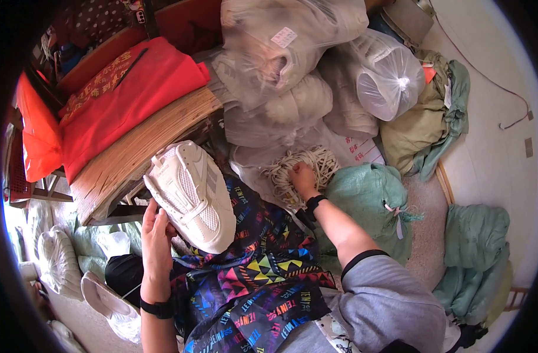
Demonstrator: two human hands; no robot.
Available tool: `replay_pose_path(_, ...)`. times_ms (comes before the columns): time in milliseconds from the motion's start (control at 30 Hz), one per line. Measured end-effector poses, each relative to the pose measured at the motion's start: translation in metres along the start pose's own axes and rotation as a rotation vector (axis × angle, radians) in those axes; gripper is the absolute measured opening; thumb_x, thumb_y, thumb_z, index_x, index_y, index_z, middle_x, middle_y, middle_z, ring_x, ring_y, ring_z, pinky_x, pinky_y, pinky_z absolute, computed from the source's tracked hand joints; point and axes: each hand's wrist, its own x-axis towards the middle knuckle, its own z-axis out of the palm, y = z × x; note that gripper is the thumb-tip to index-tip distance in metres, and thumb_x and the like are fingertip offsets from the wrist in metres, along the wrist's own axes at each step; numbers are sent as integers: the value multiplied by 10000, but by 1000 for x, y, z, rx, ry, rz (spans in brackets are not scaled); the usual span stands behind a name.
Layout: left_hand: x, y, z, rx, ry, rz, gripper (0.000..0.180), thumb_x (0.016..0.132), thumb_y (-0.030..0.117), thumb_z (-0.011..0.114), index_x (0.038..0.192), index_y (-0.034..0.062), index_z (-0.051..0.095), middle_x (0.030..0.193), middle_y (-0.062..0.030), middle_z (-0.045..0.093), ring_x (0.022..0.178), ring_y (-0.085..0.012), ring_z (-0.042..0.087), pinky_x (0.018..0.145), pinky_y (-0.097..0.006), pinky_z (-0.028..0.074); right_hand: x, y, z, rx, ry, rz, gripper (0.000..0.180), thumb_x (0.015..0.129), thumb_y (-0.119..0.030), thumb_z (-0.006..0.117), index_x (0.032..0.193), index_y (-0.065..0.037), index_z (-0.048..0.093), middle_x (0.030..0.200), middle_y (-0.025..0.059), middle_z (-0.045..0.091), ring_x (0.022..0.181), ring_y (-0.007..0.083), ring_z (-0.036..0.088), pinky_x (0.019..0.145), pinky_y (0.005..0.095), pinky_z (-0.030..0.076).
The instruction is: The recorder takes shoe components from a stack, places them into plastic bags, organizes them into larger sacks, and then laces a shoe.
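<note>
Two hands busy | left hand (157,235) fingers cup white sneaker (192,194), sole up, at 9 o'clock | right hand (303,179) fingers clenched in shoelace bundle (304,167) at 12 | tip: pinch just one lace, hold shoe steady

left hand (157,235): black wristband just below it | right hand (303,178): black wristband at the wrist | right arm: grey short sleeve (392,306) with black-edged cuff (an undersleeve, perhaps) | lap, between the sleeve and the left wristband: dark garment (251,276) with bright triangles and lettering
</note>
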Motion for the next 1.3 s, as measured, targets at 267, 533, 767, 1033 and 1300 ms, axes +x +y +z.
replay_pose_path(267, 0, 0, 1, 46, 15, 9, 383, 965, 154, 504, 1330, 39, 480, 696, 79, 448, 613, -25, 406, 564, -181, 334, 13, -7, 6, -37, -43, 85, 227, 752, -221, 673, 929, -79, 682, 961, 205, 605, 969, 361, 555, 815, 432, 472)
replay_pose_path(533, -7, 5, -20, 87, 15, -17, 360, 954, 167, 545, 1282, 21, 517, 748, 64, 511, 603, -8, 396, 550, -174, 323, -18, -8, -11, 179, 296, -86, 246, 802, -202, 660, 931, -1, 597, 875, 188, 580, 854, 359, 558, 761, 414, 456)
replay_pose_path(767, -7, -2, -19, 118, 14, -53, 363, 950, 168, 557, 1274, 12, 514, 871, 35, 577, 609, -17, 430, 556, -178, 334, -116, 109, -154, -604, -276, -12, 635, 777, -247, 702, 1274, 17, 407, 1304, 217, 397, 1250, 374, 372, 1070, 446, 304)
replay_pose_path(1033, -18, -1, -19, 129, 15, -93, 362, 952, 171, 551, 1270, 1, 511, 842, 27, 571, 613, -22, 439, 563, -173, 343, -136, 163, -217, -1065, -251, -315, 421, 805, -159, 559, 1206, -37, 527, 1237, 108, 487, 1236, 253, 408, 1061, 349, 316)
replay_pose_path(1300, -29, -7, -35, 142, -2, -91, 336, 956, 171, 547, 1231, -20, 529, 836, 15, 568, 619, -21, 441, 559, -167, 346, -122, 160, -267, -1015, -442, -419, 138, 814, -134, 499, 898, -93, 601, 952, 53, 547, 1018, 223, 516, 912, 336, 414)
